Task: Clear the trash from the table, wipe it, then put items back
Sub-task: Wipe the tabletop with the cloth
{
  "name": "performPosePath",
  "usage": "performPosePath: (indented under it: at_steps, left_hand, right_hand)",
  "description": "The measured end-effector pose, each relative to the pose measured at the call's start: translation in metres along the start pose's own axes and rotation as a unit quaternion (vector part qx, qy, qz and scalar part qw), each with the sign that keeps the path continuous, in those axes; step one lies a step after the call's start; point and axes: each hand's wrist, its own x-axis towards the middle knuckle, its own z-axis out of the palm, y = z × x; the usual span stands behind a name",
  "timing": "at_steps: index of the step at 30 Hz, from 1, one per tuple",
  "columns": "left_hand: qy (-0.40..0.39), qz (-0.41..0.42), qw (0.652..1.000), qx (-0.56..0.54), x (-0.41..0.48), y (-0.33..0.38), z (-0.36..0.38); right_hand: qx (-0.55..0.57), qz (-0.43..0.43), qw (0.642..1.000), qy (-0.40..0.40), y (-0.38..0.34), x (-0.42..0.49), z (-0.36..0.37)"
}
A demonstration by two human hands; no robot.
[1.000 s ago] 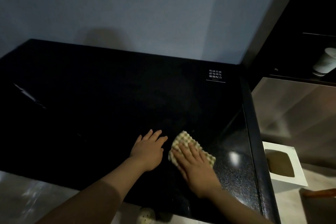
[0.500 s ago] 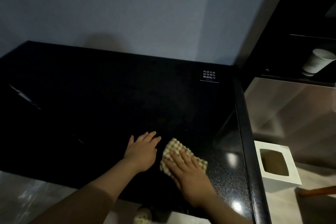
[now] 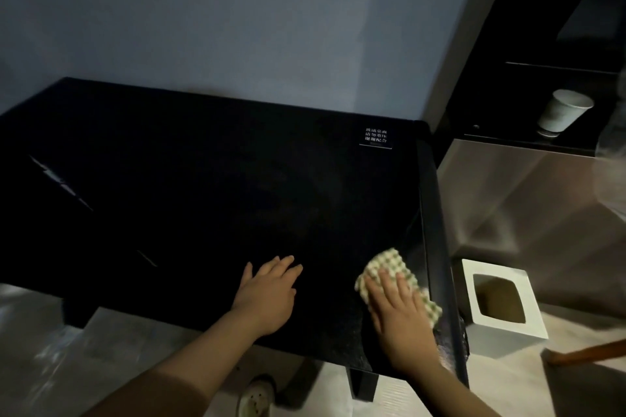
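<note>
1 wide-angle head camera looks forward and down from close above the near edge of the black table (image 3: 203, 196), facing the wall (image 3: 237, 27) behind it.

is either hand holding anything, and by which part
Nothing is gripped. The right hand presses flat on the checked cloth, covering much of it; the left hand rests flat on the table.

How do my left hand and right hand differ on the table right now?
The left hand lies on the bare black table; the right hand presses a checkered cloth. The left hand sits nearer the middle; the right hand is by the right edge. Both are palm down, fingers straight.
</note>
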Motion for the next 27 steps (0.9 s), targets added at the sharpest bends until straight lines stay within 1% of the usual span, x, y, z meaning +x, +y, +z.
performPosePath:
  at_steps: [2, 4, 8, 13, 15, 17, 19, 20, 22, 23, 25, 27]
  left_hand:
    - [0.004, -0.004, 1.0, 0.0, -0.005, 0.005, 0.004]
    - [0.007, -0.009, 1.0, 0.001, -0.011, 0.009, 0.007]
    - [0.008, -0.013, 1.0, 0.004, -0.021, 0.012, 0.011]
    - [0.001, -0.005, 1.0, 0.013, -0.03, 0.009, 0.014]
    - [-0.002, 0.005, 1.0, 0.015, -0.033, 0.005, 0.014]
    - [-0.008, 0.019, 1.0, 0.017, -0.035, -0.002, 0.013]
    - [-0.028, 0.033, 0.999, 0.027, -0.038, -0.011, 0.011]
    - [-0.038, 0.038, 0.998, 0.032, -0.039, -0.017, 0.011]
    - [-0.051, 0.042, 0.997, 0.04, -0.04, -0.029, 0.011]
    - [-0.056, 0.046, 0.996, 0.043, -0.041, -0.034, 0.011]
    - [-0.058, 0.059, 0.995, 0.051, -0.042, -0.041, 0.012]
    - [-0.047, 0.068, 0.995, 0.057, -0.041, -0.043, 0.014]
  right_hand:
    - [-0.022, -0.019, 1.0, -0.008, 0.013, -0.012, 0.004]
    - [-0.019, -0.019, 1.0, 0.007, 0.025, -0.021, -0.002]
    - [0.034, 0.026, 0.999, 0.012, 0.038, -0.032, 0.0]
    - [0.039, 0.027, 0.998, 0.039, 0.035, -0.045, 0.001]
    - [0.056, 0.062, 0.996, 0.023, 0.029, -0.047, 0.004]
    - [0.062, 0.098, 0.993, 0.027, 0.016, -0.053, 0.0]
    - [0.07, 0.133, 0.989, 0.007, 0.0, -0.056, -0.001]
    - [0.068, 0.141, 0.988, 0.015, -0.009, -0.058, 0.0]
    - [0.063, 0.123, 0.99, 0.022, -0.033, -0.06, 0.015]
    - [0.068, 0.103, 0.992, 0.02, -0.05, -0.061, 0.023]
    - [0.062, 0.044, 0.996, 0.039, -0.085, -0.065, 0.036]
    - [0.044, 0.005, 0.998, 0.032, -0.108, -0.071, 0.035]
